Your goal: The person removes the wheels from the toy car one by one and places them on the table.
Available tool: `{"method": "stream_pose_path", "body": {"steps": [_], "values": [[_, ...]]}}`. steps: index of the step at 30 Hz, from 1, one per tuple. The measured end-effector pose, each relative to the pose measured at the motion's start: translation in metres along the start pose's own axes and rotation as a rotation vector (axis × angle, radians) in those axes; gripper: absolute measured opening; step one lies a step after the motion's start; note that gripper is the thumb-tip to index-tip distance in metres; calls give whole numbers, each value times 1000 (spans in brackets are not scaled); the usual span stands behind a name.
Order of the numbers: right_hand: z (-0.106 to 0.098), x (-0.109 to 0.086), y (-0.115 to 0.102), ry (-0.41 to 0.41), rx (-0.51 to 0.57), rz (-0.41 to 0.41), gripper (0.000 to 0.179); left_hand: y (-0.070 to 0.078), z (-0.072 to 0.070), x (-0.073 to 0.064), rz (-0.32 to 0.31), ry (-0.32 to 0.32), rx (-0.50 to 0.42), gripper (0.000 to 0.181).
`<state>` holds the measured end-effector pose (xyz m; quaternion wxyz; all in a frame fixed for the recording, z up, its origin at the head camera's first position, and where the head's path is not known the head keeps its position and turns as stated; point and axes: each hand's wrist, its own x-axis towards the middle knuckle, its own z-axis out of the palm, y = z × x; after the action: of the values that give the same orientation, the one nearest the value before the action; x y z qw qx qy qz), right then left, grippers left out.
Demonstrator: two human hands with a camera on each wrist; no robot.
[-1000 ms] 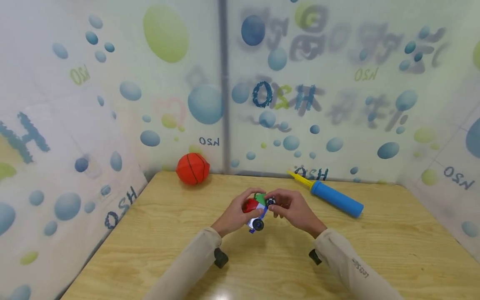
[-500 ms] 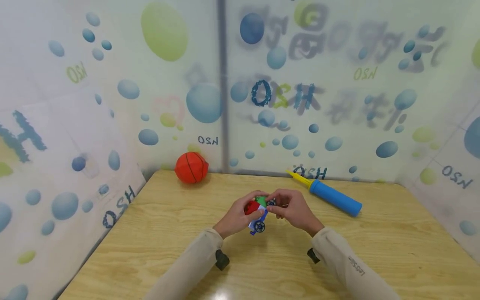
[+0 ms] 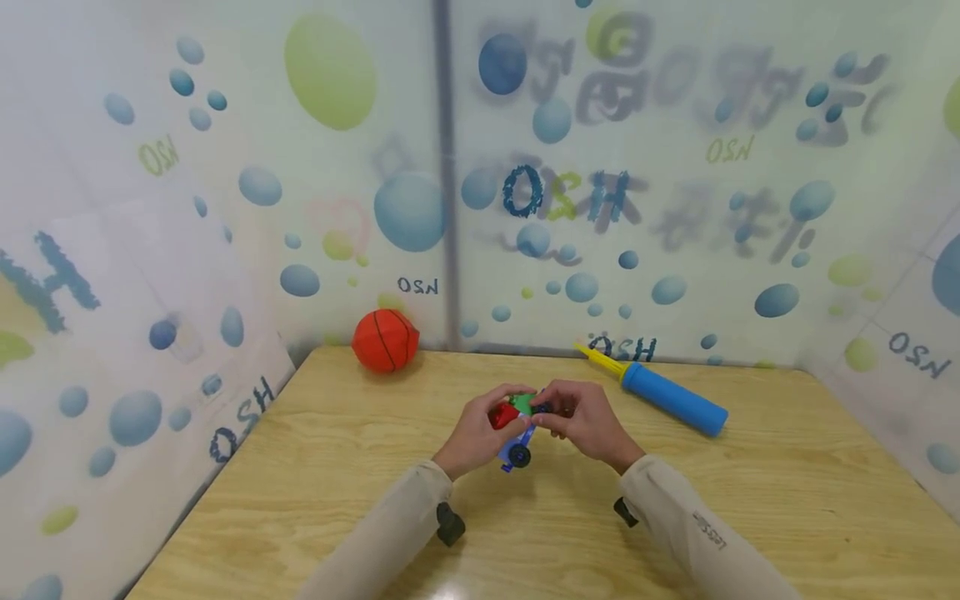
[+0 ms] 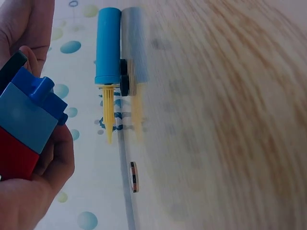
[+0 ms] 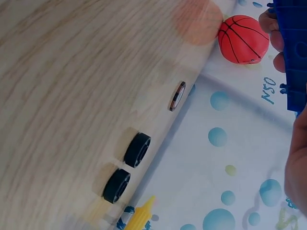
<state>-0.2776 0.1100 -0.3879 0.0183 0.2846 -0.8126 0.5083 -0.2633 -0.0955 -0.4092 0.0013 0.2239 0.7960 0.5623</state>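
A toy car (image 3: pixel 505 415) with red, green, white and blue parts is held up over the table between both hands. My left hand (image 3: pixel 472 433) grips its red and green body, thumb along the near side. From the right, my right hand (image 3: pixel 592 419) pinches a dark wheel (image 3: pixel 542 407) at the car's far end, mostly covered by the fingers. A black wheel (image 3: pixel 519 455) shows at the near end. In the left wrist view, blue blocks (image 4: pixel 29 115) join a red one (image 4: pixel 17 155). The right wrist view shows the blue underside (image 5: pixel 296 52) with small side pegs.
A red basketball-patterned ball (image 3: pixel 386 341) sits at the table's back left. The blue pump (image 3: pixel 673 398) with a yellow nozzle lies at the back right. Two loose black wheels (image 5: pixel 137 150) and a thin disc (image 5: pixel 177 96) stand beyond the hands, hidden in the head view.
The toy car has shifted slightly toward me, and the wheel at my right fingers shows less of its face. Both hands keep their hold; ball and pump stay put.
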Motion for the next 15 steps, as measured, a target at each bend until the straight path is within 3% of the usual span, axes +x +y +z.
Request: {"method": "stream_pose_path", "body": {"steps": [8, 12, 15], "values": [[1, -1, -3, 5, -10, -50, 10, 4, 1, 1, -4, 45, 27, 37], [1, 0, -5, 14, -103, -148, 6, 3, -1, 1, -23, 70, 7, 34], [0, 0, -5, 0, -131, -160, 7, 1, -2, 0, -55, 75, -10, 34]]}}
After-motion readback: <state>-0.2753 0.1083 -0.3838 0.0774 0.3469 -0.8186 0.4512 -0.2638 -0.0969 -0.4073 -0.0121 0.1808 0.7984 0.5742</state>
